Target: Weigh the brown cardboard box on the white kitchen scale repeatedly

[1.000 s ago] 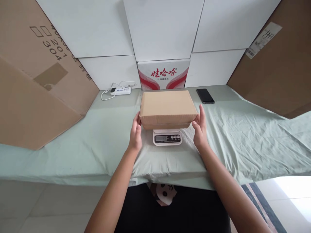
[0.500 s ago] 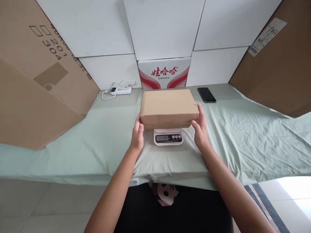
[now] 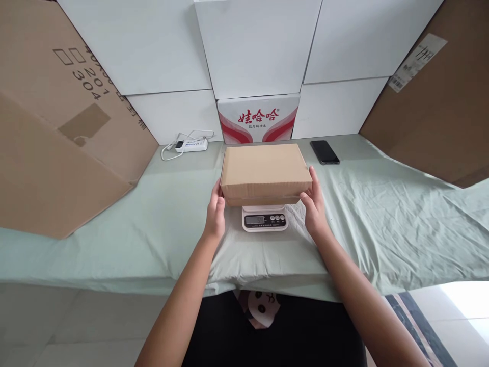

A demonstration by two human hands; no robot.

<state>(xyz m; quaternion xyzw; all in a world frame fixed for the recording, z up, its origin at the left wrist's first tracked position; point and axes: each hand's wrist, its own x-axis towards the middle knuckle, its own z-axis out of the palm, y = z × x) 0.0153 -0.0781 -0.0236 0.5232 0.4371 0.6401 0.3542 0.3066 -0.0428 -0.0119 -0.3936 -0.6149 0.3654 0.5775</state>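
Note:
A closed brown cardboard box point(image 3: 266, 165) is over a white digital kitchen scale point(image 3: 265, 228), hiding its weighing plate. I cannot tell whether the box rests fully on the plate. My left hand point(image 3: 216, 211) holds the box's left side, with the thumb near the front corner and the other fingers partly hidden behind the side. On the right side, my right hand point(image 3: 314, 206) grips the box with its thumb at the front corner and its fingers along the side. The scale's small display and several round buttons show below the box; the digits are too faint to read.
A green cloth point(image 3: 153, 239) covers the table. A white power strip with its cord point(image 3: 191, 146) lies back left, a black phone point(image 3: 324, 152) back right. A printed white carton point(image 3: 259, 120) stands behind. Large cardboard sheets point(image 3: 76, 153) flank both sides.
The whole view has shifted slightly. Both hands stay at the sides of the cardboard box, which keeps its place over the scale.

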